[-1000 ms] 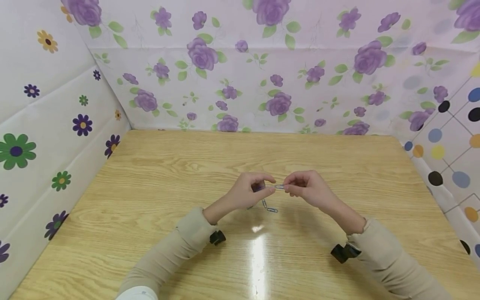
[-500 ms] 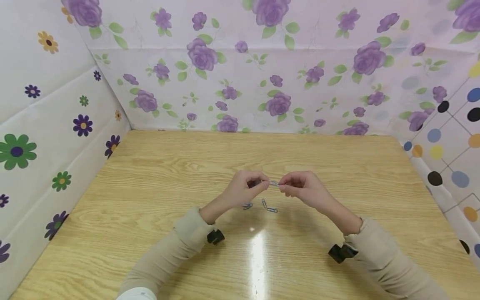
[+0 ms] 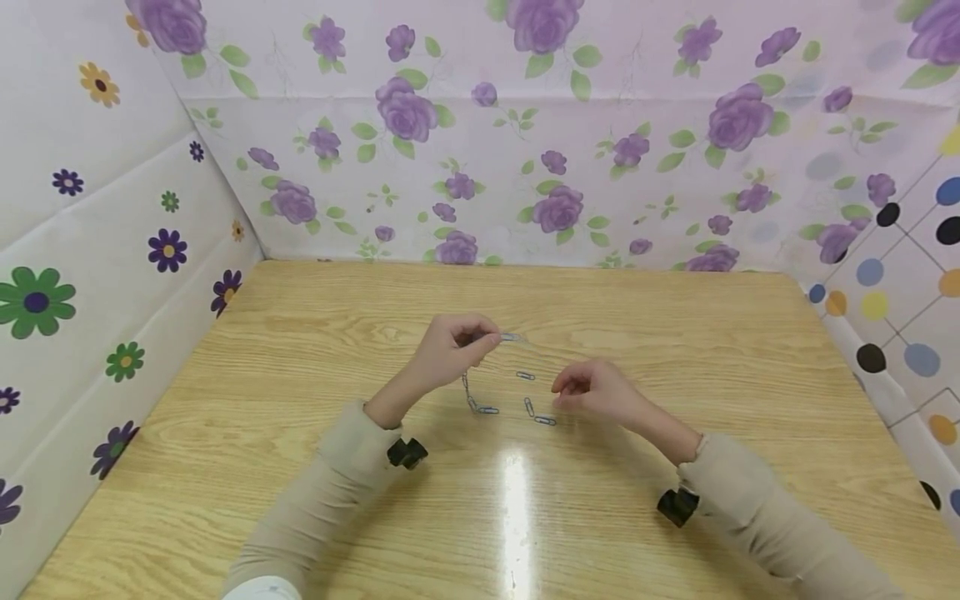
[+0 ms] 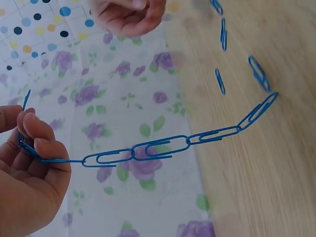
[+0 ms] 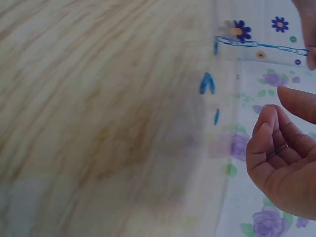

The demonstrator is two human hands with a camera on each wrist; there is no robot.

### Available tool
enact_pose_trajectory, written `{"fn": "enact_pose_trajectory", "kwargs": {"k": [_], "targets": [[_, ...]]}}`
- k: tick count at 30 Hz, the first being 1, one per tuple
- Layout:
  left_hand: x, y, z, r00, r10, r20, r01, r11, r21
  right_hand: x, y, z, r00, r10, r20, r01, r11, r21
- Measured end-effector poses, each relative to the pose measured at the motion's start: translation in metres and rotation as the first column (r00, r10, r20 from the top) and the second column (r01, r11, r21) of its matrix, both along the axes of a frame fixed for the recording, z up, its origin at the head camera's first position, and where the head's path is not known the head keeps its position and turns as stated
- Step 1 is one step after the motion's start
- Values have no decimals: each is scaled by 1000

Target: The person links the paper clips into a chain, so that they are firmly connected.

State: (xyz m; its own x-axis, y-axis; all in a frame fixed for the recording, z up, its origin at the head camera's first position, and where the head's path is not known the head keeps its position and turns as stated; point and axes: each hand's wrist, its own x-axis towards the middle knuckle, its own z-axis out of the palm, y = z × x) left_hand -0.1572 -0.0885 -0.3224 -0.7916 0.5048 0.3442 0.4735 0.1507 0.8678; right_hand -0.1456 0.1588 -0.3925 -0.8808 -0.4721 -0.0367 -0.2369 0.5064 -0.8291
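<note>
My left hand (image 3: 453, 354) pinches a chain of blue paper clips between thumb and fingers, above the table's middle. One paper clip (image 3: 511, 337) sticks out to the right of its fingertips. From the hand the paper clip chain (image 4: 132, 154) runs down in linked clips, its lower end lying on the table. My right hand (image 3: 603, 392) holds nothing; in the right wrist view its thumb stands apart from its loosely bent fingers. Just left of it lie loose blue paper clips: one farther back (image 3: 526, 376), one upright in view (image 3: 528, 407), and one nearer (image 3: 545, 421).
The wood-grain table (image 3: 360, 333) meets a flowered cloth wall (image 3: 487, 167) at the back. Patterned cloth also closes off the left and right sides. Light glares on the tabletop in front of the clips.
My right hand has let go of the paper clip and drawn slightly down. My left hand has moved left and away with the chain, and a loose clip behind it has come into view.
</note>
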Motion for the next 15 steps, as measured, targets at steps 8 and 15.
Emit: {"fn": "enact_pose_trajectory", "kwargs": {"k": [8, 15], "targets": [[-9, -18, 8, 995, 46, 84, -44, 999, -30, -7, -1, -18, 1000, 29, 8, -30, 997, 75], [-22, -26, -7, 997, 45, 58, -42, 998, -52, -8, -6, -27, 999, 49, 24, -51, 994, 97]]}}
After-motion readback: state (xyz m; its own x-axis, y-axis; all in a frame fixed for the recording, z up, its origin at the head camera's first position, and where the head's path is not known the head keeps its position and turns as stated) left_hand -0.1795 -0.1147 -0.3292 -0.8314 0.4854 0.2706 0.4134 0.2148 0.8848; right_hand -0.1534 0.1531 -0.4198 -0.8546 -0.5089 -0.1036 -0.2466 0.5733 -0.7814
